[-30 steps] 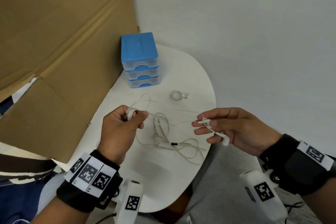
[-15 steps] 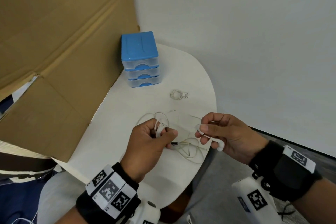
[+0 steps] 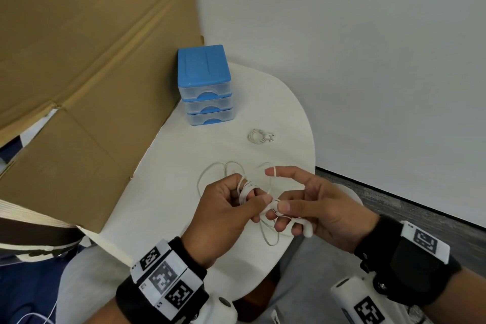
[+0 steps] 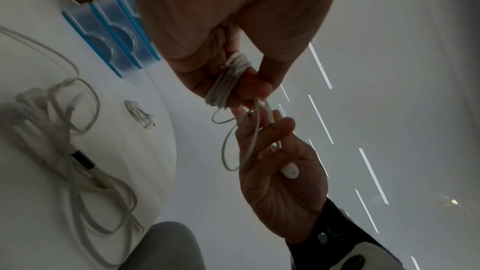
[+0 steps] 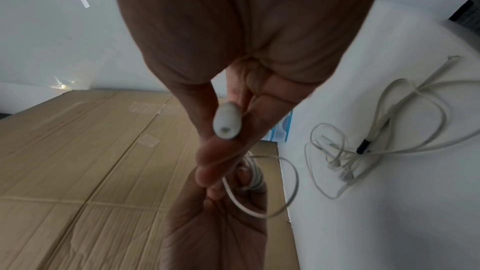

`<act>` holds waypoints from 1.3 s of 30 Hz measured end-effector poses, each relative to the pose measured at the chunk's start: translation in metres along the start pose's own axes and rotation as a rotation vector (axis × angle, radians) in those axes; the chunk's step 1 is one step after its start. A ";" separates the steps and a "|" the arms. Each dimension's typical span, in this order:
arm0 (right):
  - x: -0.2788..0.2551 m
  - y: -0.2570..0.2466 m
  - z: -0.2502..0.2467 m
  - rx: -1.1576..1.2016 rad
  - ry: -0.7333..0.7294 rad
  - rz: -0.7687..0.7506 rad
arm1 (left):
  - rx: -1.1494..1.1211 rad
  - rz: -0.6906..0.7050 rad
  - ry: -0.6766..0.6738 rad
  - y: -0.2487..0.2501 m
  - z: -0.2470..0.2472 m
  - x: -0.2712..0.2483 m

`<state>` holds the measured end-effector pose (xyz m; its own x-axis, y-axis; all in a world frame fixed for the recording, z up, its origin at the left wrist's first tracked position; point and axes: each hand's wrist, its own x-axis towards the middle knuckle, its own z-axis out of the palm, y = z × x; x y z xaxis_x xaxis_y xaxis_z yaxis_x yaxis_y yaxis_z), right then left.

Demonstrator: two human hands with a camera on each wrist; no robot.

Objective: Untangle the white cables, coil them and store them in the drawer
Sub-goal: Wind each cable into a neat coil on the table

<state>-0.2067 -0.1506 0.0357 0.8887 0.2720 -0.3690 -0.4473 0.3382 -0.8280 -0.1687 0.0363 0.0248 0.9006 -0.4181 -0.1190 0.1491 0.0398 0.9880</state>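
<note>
My left hand (image 3: 251, 198) holds a white cable wound in a small coil (image 3: 245, 190) around its fingers, thumb pressed on the turns; the left wrist view shows the coil (image 4: 227, 81) too. My right hand (image 3: 279, 208), close against it, pinches the same cable's free end, and the white plug (image 3: 307, 231) sticks out below the palm. A strand loops over the raised right index finger (image 3: 271, 172). A second, tangled white cable (image 5: 363, 141) with a black sleeve lies on the table under the hands. A finished coiled cable (image 3: 259, 136) lies further back.
A blue three-drawer unit (image 3: 206, 87) with all drawers closed stands at the back of the white table (image 3: 168, 171). Flattened cardboard (image 3: 86, 66) leans along the table's left side. A white wall is behind, and the table's edge runs just right of my hands.
My left hand has moved right and nearer until it meets the right hand. The slack between them is now short, and my right index finger has lifted with a strand over it.
</note>
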 end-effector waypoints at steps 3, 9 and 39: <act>-0.001 0.000 0.002 -0.063 -0.018 -0.026 | -0.018 -0.023 -0.050 0.003 -0.004 0.000; 0.000 -0.002 0.005 -0.049 0.042 -0.108 | -0.021 -0.017 -0.059 0.008 -0.008 0.002; -0.001 -0.004 -0.008 -0.594 -0.121 -0.091 | 0.347 -0.054 -0.236 0.003 -0.016 0.007</act>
<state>-0.2052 -0.1595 0.0356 0.8873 0.3781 -0.2642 -0.2070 -0.1856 -0.9606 -0.1559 0.0480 0.0252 0.7711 -0.6091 -0.1852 0.0104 -0.2789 0.9603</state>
